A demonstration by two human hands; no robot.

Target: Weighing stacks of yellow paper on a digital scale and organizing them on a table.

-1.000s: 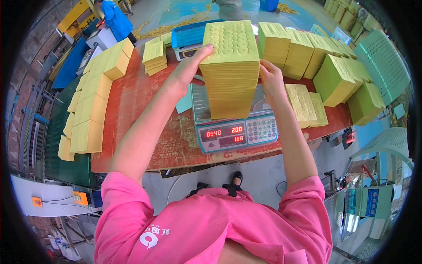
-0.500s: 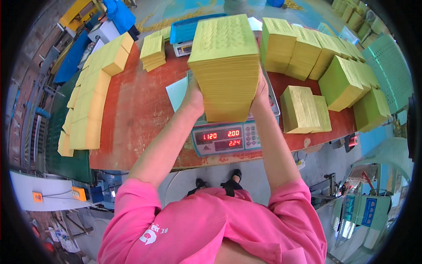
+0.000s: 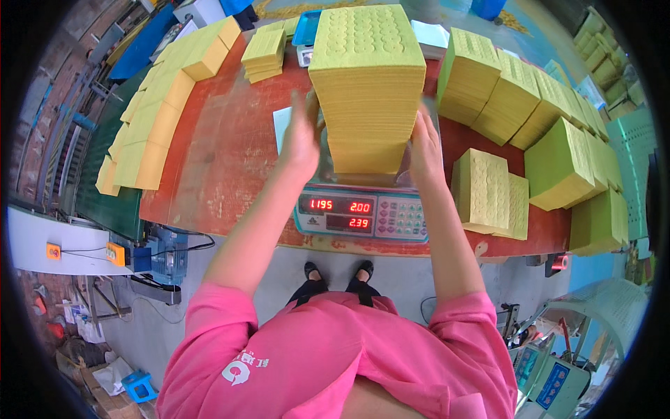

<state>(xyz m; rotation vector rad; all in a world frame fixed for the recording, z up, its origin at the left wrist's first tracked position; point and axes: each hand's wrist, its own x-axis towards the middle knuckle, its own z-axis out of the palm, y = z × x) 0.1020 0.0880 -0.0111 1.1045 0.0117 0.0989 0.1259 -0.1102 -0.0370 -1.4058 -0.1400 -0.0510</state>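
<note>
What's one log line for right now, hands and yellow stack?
left hand: open, beside yellow stack | right hand: open, stack's other side | stack: upright on scale | hand contact: unclear

Bright o/all, L hand (image 3: 301, 143) motion-blurred, fisheye bend & blk corners.

left hand (image 3: 301, 143) blurred | scale (image 3: 359, 215) partly hidden by yellow stack (image 3: 370, 98) | person (image 3: 237, 7) cut off above
</note>
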